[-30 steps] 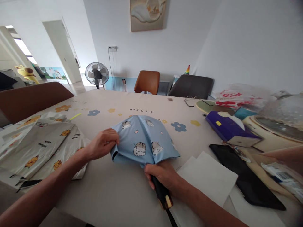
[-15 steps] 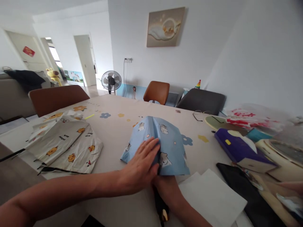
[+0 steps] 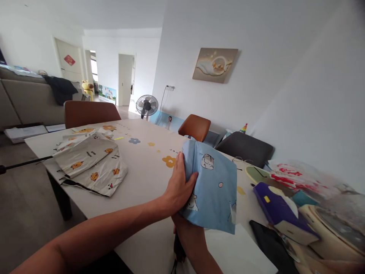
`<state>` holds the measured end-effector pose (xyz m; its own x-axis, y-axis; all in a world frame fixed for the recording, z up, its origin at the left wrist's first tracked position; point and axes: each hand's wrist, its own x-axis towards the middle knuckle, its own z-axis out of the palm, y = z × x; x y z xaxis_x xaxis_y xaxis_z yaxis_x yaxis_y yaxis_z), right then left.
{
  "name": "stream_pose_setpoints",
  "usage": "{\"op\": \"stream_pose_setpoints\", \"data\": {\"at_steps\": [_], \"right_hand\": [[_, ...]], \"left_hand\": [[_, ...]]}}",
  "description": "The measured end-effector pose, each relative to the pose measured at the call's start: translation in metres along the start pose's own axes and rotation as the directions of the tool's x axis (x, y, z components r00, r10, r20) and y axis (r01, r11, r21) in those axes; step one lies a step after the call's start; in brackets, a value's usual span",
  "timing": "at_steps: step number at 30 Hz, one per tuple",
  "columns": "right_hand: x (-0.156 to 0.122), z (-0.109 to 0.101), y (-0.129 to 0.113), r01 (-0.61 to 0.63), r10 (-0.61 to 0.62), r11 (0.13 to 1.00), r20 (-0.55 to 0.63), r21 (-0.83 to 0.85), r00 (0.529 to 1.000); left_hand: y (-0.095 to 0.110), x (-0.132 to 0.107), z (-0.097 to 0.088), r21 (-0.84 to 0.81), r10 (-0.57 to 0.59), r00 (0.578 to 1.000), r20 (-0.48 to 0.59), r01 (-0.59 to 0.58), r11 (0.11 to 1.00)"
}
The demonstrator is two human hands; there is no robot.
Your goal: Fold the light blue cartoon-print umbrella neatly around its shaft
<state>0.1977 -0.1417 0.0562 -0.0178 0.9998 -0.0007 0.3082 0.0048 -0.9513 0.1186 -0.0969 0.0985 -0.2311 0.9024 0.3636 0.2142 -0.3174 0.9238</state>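
Observation:
A light blue folding umbrella (image 3: 215,190) with cartoon animal prints is held up over the near part of the table, its fabric in folded panels. My left hand (image 3: 179,186) lies along its left side, fingers together and stretched up the cloth, thumb across a fold. From below, my right hand (image 3: 186,228) reaches under the fabric and supports the umbrella; its fingers are mostly hidden. A black handle (image 3: 179,247) hangs beside my right wrist. To the left, a cream umbrella (image 3: 94,161) with yellow duck prints lies loosely folded on the table, its black shaft jutting past the edge.
On the right are a purple tissue box (image 3: 281,207), a black tablet-like slab (image 3: 270,243), white paper (image 3: 236,251), a cream round-topped appliance (image 3: 333,228) and a red-and-white plastic bag (image 3: 296,173). Eyeglasses (image 3: 242,160) lie behind them. Chairs (image 3: 195,127) and a fan (image 3: 146,105) stand beyond the table (image 3: 142,171).
The blue umbrella has tilted and turned, showing its right panel more upright. My left hand has gone from lying flat across its top to along its left side. The view has swung left.

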Motion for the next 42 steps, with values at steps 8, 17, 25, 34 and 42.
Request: {"op": "stream_pose_setpoints", "data": {"at_steps": [8,17,25,34,42], "right_hand": [[-0.001,-0.007,-0.016,-0.121,0.171,0.961,0.188,-0.25,0.967],[0.01,-0.019,-0.01,-0.14,0.182,0.983,0.474,-0.122,0.862],[0.011,-0.019,-0.002,-0.203,0.151,0.978,0.511,0.046,0.846],[0.015,-0.007,0.01,-0.139,0.008,0.925,0.349,0.354,0.937],[0.014,-0.008,0.004,-0.428,0.091,0.748,0.561,0.507,0.823]], "left_hand": [[0.007,0.027,-0.017,-0.366,-0.336,0.925,0.178,0.379,0.85],[-0.018,0.036,-0.033,-0.648,-0.293,0.725,0.624,0.689,0.324],[-0.025,0.034,-0.033,-0.676,-0.4,0.753,0.522,0.652,0.344],[-0.017,0.03,-0.032,-0.718,-0.543,0.773,0.327,0.577,0.389],[-0.02,0.027,-0.033,-0.696,-0.559,0.719,0.413,0.645,0.316]]}}
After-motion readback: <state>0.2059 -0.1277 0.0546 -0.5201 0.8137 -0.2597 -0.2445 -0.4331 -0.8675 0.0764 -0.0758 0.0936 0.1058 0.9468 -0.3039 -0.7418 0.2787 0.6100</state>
